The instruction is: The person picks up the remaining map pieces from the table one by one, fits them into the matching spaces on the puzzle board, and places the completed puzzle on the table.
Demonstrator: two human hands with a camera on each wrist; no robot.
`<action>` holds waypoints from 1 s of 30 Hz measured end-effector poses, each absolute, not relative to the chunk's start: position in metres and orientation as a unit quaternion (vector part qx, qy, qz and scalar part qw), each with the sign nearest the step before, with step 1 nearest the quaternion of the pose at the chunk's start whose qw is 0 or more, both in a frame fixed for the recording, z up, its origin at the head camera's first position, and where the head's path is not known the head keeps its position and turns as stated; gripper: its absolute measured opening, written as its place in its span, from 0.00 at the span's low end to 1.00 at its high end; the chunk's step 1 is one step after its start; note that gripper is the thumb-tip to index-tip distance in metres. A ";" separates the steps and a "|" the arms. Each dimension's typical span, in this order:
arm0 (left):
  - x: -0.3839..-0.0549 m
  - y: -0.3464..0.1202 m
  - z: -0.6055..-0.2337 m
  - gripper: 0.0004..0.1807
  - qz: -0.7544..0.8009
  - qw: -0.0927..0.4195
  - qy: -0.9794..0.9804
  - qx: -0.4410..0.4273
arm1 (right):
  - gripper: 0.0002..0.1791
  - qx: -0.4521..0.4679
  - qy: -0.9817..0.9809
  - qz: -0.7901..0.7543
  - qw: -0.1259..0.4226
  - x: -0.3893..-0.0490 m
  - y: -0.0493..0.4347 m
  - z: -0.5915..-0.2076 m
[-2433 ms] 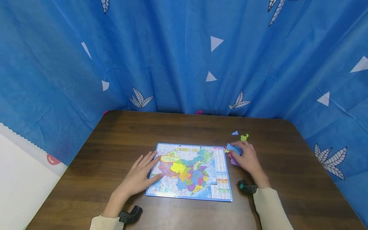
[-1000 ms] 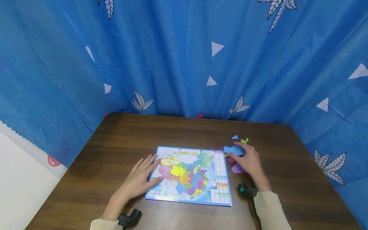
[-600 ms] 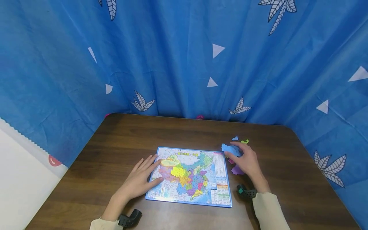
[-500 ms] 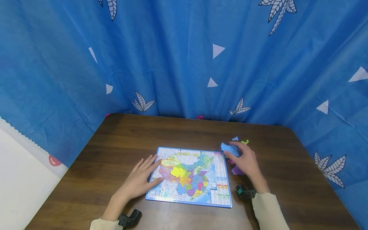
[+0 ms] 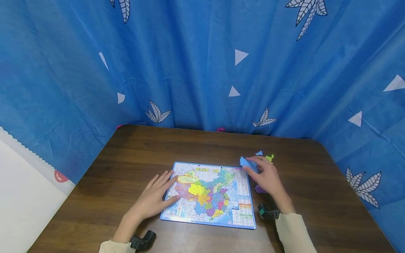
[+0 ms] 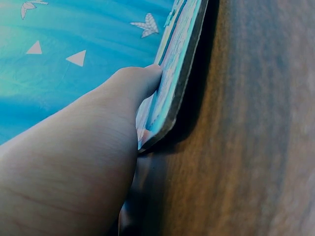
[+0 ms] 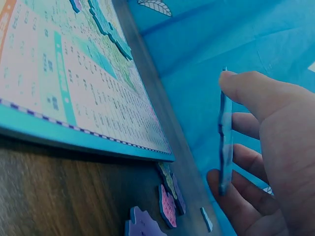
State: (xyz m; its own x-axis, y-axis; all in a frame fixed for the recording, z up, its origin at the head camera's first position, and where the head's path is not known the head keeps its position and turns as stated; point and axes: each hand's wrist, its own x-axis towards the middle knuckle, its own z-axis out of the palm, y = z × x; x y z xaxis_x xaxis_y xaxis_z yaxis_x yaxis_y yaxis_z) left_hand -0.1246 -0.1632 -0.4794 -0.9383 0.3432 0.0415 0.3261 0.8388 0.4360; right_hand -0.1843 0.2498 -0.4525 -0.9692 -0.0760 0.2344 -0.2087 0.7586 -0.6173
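A map puzzle board with a blue rim lies flat on the table, its middle filled with coloured pieces. My left hand rests across its left side, fingers spread and straight; the left wrist view has the thumb on the board's edge. At the upper right corner of the board, my right hand pinches a large blue puzzle piece between thumb and fingers. Seen from the right wrist, this piece is raised and edge-on, with the fingertips at its two ends.
Right of the board lie loose pieces: a purple one, a green one and a small blue one. A pink piece shows in the right wrist view. Behind the wooden table hangs a blue curtain.
My right hand has pulled the large blue piece from among the loose pieces, lifted it and carried it left to the board's upper right corner. The left hand has stayed put.
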 end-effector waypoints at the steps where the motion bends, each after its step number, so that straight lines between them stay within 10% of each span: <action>1: -0.125 -0.163 -0.480 0.42 0.223 0.021 0.959 0.172 | 0.29 0.078 -0.933 0.337 0.099 -0.184 0.249 -0.453; 30: -0.124 -0.165 -0.480 0.43 0.212 0.002 0.959 0.188 | 0.24 0.109 -0.929 0.342 0.087 -0.183 0.239 -0.452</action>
State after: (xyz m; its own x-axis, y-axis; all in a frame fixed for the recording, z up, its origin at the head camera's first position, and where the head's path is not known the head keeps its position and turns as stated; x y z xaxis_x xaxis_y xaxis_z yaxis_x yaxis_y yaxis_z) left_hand -0.1241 -0.1645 -0.4795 -0.9289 0.3625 0.0754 0.3605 0.8392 0.4071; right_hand -0.1833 0.2390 -0.4516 -0.9610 -0.1430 0.2366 -0.2623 0.7423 -0.6166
